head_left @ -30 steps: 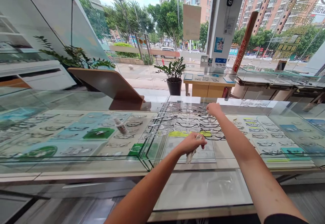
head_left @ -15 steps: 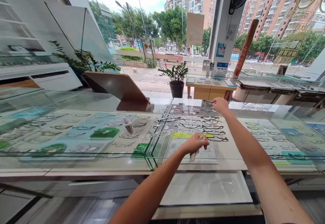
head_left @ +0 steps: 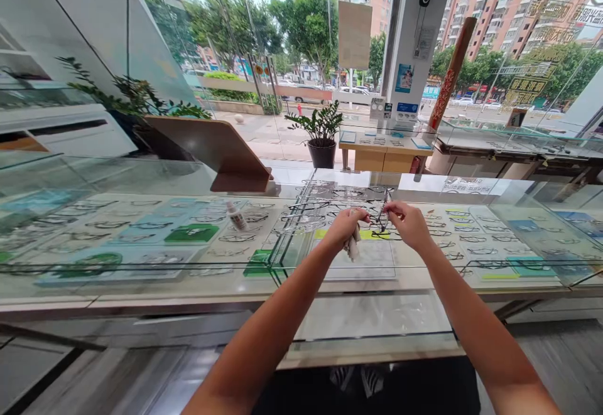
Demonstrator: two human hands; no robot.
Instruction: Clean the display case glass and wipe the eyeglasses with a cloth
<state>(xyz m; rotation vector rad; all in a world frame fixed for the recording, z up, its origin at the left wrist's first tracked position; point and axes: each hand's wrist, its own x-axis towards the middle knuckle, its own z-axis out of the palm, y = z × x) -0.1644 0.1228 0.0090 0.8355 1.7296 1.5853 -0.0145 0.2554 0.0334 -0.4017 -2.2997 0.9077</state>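
Observation:
My right hand [head_left: 407, 221] pinches a dark-framed pair of glasses [head_left: 384, 213], held tilted just above the glass counter [head_left: 358, 277]. Close by on the left, my left hand [head_left: 346, 226] is closed round a crumpled light cloth [head_left: 352, 247], its fingertips near the glasses. Whether those fingertips touch the frame cannot be made out. Several rows of eyeglasses [head_left: 304, 219] lie around and beyond both hands. A small white bottle with a dark label [head_left: 236, 217] stands to the left.
Glass display cases with more eyeglasses [head_left: 480, 239] run to both sides. A brown board [head_left: 207, 142] leans at the back left of the counter. Behind it are a potted plant [head_left: 321, 132] and a small wooden display table [head_left: 386, 151]. A white drawer or shelf [head_left: 372, 317] sits below the counter edge.
My right hand has come back from the far edge of the counter with the glasses, which it now holds upright. My left hand has moved slightly left and up with the cloth. The view has shifted.

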